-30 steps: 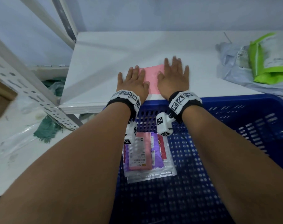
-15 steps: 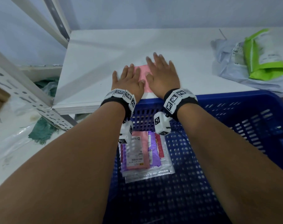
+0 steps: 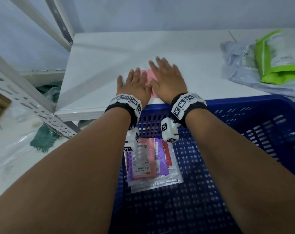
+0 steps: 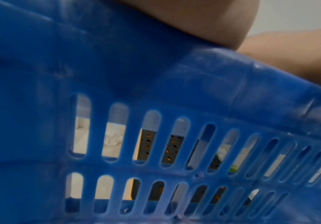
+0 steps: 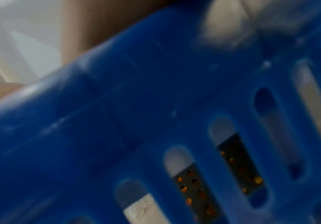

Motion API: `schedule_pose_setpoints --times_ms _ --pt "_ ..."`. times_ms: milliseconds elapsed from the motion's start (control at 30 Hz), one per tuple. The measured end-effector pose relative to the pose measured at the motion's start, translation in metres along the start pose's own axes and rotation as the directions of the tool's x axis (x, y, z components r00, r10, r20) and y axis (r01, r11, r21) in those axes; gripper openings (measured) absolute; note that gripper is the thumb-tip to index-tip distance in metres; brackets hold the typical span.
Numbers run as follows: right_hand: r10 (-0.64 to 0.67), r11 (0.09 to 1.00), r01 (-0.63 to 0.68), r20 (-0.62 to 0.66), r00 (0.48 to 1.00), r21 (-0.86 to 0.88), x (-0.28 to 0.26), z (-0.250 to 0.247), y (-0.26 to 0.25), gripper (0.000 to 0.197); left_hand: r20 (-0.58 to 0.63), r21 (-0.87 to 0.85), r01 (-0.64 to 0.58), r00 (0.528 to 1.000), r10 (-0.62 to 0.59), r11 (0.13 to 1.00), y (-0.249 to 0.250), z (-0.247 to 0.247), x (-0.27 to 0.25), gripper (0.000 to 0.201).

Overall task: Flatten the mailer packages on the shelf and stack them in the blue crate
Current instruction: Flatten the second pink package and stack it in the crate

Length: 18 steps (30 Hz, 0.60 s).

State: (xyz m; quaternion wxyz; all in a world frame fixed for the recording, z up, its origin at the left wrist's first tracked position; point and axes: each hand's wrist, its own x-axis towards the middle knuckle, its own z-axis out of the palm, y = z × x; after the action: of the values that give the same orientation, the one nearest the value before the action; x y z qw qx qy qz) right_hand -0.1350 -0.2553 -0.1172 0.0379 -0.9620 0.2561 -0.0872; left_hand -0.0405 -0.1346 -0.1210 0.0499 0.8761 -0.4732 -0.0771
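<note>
A pink mailer (image 3: 148, 76) lies flat on the white shelf (image 3: 109, 53) near its front edge. My left hand (image 3: 133, 85) and my right hand (image 3: 167, 78) both press on it with straight fingers, side by side, and cover most of it. The blue crate (image 3: 244, 119) sits just below the shelf's front edge. In its far left corner lies a flat stack of mailers (image 3: 148, 162): pink, purple and silver. Both wrist views show only the crate's slotted wall (image 4: 155, 91) (image 5: 155, 106) up close, not the fingers.
At the right of the shelf lies a pile of mailers: a green one (image 3: 276, 65) on top of grey ones (image 3: 239, 65). A perforated metal shelf upright (image 3: 25, 102) slants at the left, with green cloth (image 3: 44, 139) on the floor below.
Both hands have slid left across the pink mailer. The right hand has swung towards the left hand, so less pink shows between them.
</note>
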Motion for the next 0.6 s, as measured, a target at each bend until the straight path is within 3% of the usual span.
schedule_pose_setpoints --times_ms 33,100,167,233,300,367,433,500,533,600 --pt "-0.065 0.998 0.064 0.049 0.997 0.017 0.001 0.001 -0.001 0.059 -0.003 -0.002 0.003 1.000 -0.003 1.000 0.001 0.000 -0.001 0.060" --pt "-0.066 0.998 0.065 0.102 0.993 0.013 0.002 0.004 0.001 0.056 -0.008 0.002 0.003 1.000 -0.003 1.000 0.001 0.001 -0.001 0.059" --pt "0.094 0.995 -0.089 0.095 0.991 -0.050 0.002 0.006 0.005 0.058 -0.005 0.010 0.001 1.000 -0.001 1.000 0.000 0.001 0.000 0.060" --pt "0.308 0.949 -0.300 0.089 0.947 -0.098 0.000 0.007 0.008 0.064 0.001 0.017 0.000 1.000 0.000 1.000 -0.002 0.002 0.001 0.061" --pt "0.415 0.906 -0.406 0.060 0.908 -0.120 -0.002 0.006 0.009 0.066 0.002 0.020 -0.002 1.000 0.002 1.000 -0.002 0.002 0.001 0.062" --pt "0.363 0.928 -0.362 -0.006 0.932 -0.092 -0.002 0.003 0.006 0.065 0.000 0.017 -0.004 1.000 0.004 1.000 -0.001 0.002 0.000 0.062" --pt "0.167 0.985 -0.167 -0.017 0.986 -0.037 0.000 0.001 0.002 0.062 -0.003 0.005 -0.003 1.000 0.003 1.000 0.000 0.001 0.000 0.061" --pt "-0.014 1.000 0.015 0.075 0.997 -0.002 0.000 0.002 -0.001 0.058 -0.006 0.002 0.002 1.000 -0.002 1.000 0.000 0.001 -0.001 0.060" --pt "-0.029 0.999 0.031 0.119 0.992 -0.012 0.001 0.003 0.000 0.057 -0.004 0.004 0.003 1.000 -0.003 1.000 0.000 0.001 -0.001 0.060" --pt "0.100 0.994 -0.091 0.136 0.986 -0.066 0.001 0.005 0.002 0.059 -0.002 0.007 -0.004 1.000 0.004 1.000 0.000 0.001 0.000 0.061"
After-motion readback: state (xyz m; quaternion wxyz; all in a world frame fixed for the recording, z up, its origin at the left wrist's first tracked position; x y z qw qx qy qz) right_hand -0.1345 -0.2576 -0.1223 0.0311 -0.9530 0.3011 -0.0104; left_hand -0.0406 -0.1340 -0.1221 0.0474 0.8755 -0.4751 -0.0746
